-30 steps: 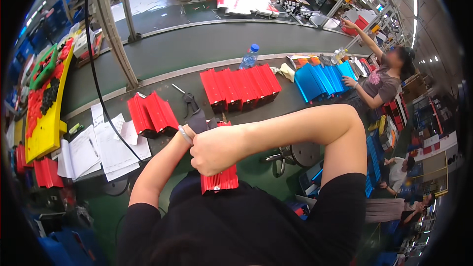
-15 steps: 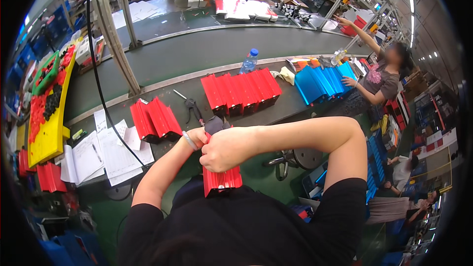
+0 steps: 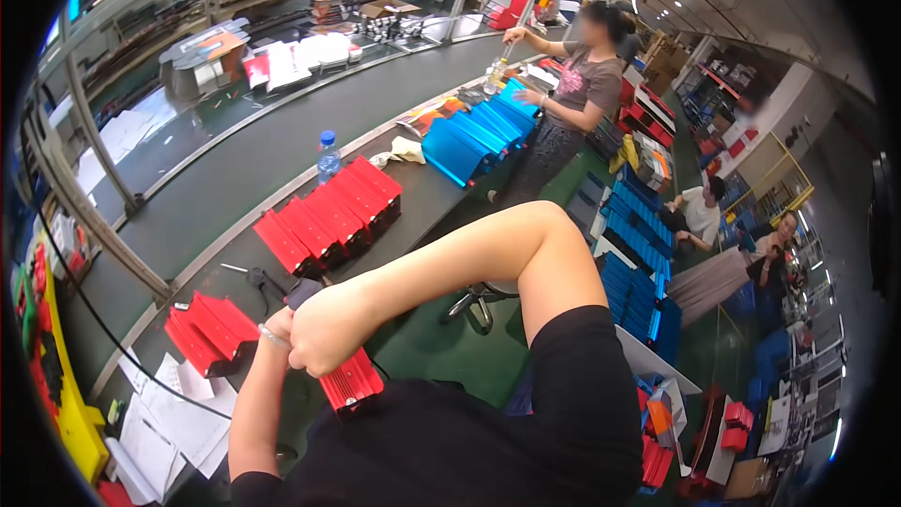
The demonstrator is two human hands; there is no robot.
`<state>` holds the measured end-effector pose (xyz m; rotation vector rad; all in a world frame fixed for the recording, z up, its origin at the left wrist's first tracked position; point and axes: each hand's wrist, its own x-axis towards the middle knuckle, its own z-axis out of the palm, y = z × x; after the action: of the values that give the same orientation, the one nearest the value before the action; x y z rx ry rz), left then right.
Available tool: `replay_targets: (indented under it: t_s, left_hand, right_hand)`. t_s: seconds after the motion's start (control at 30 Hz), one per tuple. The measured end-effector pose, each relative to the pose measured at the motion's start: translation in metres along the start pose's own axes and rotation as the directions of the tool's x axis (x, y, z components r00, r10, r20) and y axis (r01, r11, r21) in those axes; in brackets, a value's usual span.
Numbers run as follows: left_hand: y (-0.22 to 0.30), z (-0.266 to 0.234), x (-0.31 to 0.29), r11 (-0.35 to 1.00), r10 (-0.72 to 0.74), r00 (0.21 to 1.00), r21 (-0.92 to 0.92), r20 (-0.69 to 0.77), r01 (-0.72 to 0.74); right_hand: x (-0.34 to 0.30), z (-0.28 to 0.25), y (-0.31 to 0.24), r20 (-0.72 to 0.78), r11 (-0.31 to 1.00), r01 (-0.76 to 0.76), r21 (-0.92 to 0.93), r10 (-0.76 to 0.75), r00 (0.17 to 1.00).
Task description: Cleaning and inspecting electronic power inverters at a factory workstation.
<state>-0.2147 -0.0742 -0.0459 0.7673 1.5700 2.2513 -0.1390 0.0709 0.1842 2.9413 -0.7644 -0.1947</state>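
Observation:
Close to my body is a red finned metal housing point(image 3: 353, 383), its near end showing below my hands. My right hand point(image 3: 327, 327) is closed in a fist over its upper part, elbow raised out to the side; what lies inside the fist is hidden. Beside it, my left hand point(image 3: 279, 323), with a pale band at the wrist, has its fingers curled at the housing's far end, mostly covered by the right hand. A dark grey rounded piece point(image 3: 302, 293) sticks out just beyond both hands; its kind does not show.
Red housings point(image 3: 328, 216) stand in a row on the bench, with more red ones point(image 3: 211, 330) at left near papers point(image 3: 178, 418). Pliers point(image 3: 259, 278), a water bottle point(image 3: 328, 158) and blue housings point(image 3: 479, 136) lie farther along. A co-worker point(image 3: 587, 84) stands beyond, touching the blue ones.
The view has swung to the right, so the bench and housings sit farther left. My hands stay together at the red housing. The co-worker's raised arm has come lower.

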Motion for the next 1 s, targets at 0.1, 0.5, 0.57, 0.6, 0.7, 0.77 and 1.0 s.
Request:
replay_targets:
  t_s: [0.1,0.5,0.57,0.6,0.7,0.77,1.0]
  left_hand:
    - [-0.042,0.004,-0.112,0.999,-0.024,0.998,-0.036,0.053,0.026]
    - [-0.041,0.031,-0.109,0.893,-0.19,0.91,-0.45,-0.368,0.005]
    - [-0.044,0.037,-0.104,0.859,-0.231,0.876,-0.512,-0.422,-0.02]
    - [-0.044,0.036,-0.103,0.846,-0.242,0.863,-0.533,-0.444,-0.037]
    - [-0.043,0.044,-0.11,0.819,-0.255,0.852,-0.57,-0.458,-0.062]
    - [-0.041,0.047,-0.115,0.806,-0.259,0.852,-0.588,-0.455,-0.069]
    - [-0.038,0.059,-0.119,0.767,-0.254,0.868,-0.635,-0.427,-0.088]
  right_hand:
    - [0.001,-0.003,-0.006,0.048,0.998,-0.046,-0.035,0.047,0.998]
    - [-0.032,-0.001,0.009,-0.036,0.887,-0.289,0.359,0.323,0.946]
    - [-0.033,0.002,0.013,-0.027,0.87,-0.295,0.395,0.332,0.943]
    - [-0.031,0.005,0.015,-0.043,0.863,-0.274,0.424,0.321,0.946]
    - [-0.029,0.007,0.015,-0.041,0.854,-0.264,0.448,0.314,0.949]
    - [-0.026,0.006,0.014,-0.054,0.835,-0.266,0.482,0.331,0.942]
    - [-0.019,0.002,0.011,-0.035,0.854,-0.261,0.449,0.309,0.95]
